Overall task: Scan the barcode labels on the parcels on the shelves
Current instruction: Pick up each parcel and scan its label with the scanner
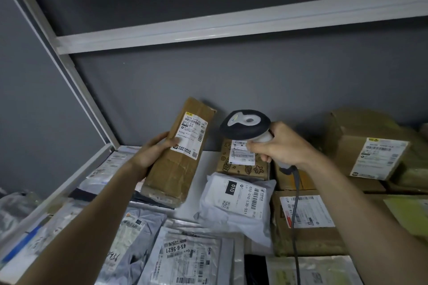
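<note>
Parcels cover the shelf (76, 176), a white-framed bay with grey walls and a second white rail above. At the right stands a stack of cardboard boxes; the top one (370, 143) carries a white label on its near face, and a lower box (308, 222) shows another label with a red strip. Grey and white mailer bags lie flat across the front and left, one printed 45-6-5621 (185, 259). A plump white bag (236, 201) marked 010 sits in the middle, its barcode facing up. Behind it rests a small carton (243, 164) with cartoon drawings and a white label.

The long brown box (176, 157) is raised off the shelf and tilted, its far end pointing up toward the back wall. Its white barcode label (191, 137) faces the camera. The left hand (152, 152) grips the box's left edge, thumb curled over the front and touching the label's lower corner.

The right hand (282, 146) is wrapped around the handle of a scanner (245, 124), whose dark rounded head sits just beside the long box's label. A grey cable (295, 215) hangs from the handle down past the boxes.
</note>
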